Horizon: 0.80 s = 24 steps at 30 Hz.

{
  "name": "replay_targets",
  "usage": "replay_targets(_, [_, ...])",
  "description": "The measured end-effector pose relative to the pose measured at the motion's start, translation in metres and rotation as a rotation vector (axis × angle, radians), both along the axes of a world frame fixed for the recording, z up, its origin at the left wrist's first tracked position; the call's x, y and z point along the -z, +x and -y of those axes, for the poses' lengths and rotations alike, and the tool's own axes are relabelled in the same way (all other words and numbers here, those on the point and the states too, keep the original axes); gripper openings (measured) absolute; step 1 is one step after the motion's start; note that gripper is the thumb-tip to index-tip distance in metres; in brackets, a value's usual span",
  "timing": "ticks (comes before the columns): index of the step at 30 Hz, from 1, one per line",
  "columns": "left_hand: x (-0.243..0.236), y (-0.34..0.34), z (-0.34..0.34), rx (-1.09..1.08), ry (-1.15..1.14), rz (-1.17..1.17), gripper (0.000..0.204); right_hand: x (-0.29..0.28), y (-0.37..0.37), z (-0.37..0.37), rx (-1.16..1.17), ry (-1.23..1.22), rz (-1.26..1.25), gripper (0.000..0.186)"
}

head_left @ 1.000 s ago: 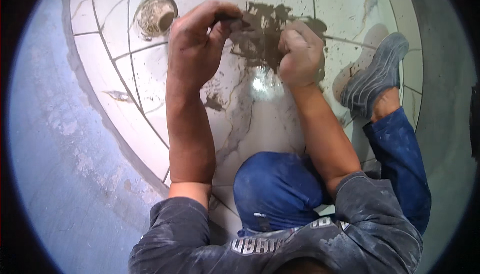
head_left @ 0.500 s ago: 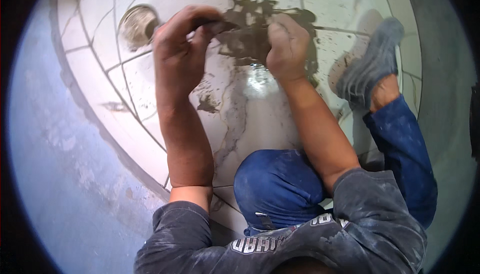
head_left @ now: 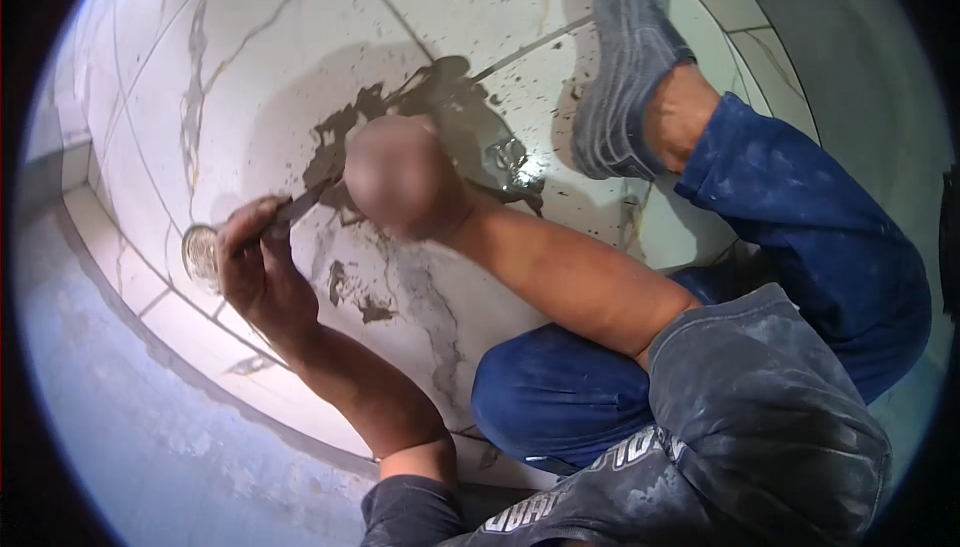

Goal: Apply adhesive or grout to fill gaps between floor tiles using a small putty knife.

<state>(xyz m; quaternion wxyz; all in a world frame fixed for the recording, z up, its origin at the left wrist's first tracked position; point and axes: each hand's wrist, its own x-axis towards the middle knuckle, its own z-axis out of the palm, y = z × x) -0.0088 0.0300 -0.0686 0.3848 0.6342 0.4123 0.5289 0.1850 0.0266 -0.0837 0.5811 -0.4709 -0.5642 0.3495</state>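
Gripping a thin flat blade [head_left: 300, 209], left hand [head_left: 262, 269] beside wet grey grout [head_left: 440, 107].

Bare tiled floor [head_left: 250, 67] lies open above and left of the wet grey mortar patch [head_left: 440, 107]. The grey shoe [head_left: 625, 57] blocks the right, the bent blue knee [head_left: 560, 397] the near side, and the round drain [head_left: 200, 252] sits just beside the left hand [head_left: 262, 272].

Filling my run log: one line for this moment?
left hand: grips scraper tool | right hand: blurred, over grey mortar patch | marble-look floor tile
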Motion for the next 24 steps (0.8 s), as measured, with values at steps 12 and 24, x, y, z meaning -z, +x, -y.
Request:
replay_targets(12, [-0.003,0.018,-0.013,-0.125,-0.052,-0.015,0.013,-0.009,0.004,0.003,-0.057,-0.155,-0.095,0.03])
replay_targets(24, [0.01,0.03,0.007,-0.048,-0.027,-0.231,0.018,-0.002,0.015,0.013,-0.035,-0.111,-0.128,0.031])
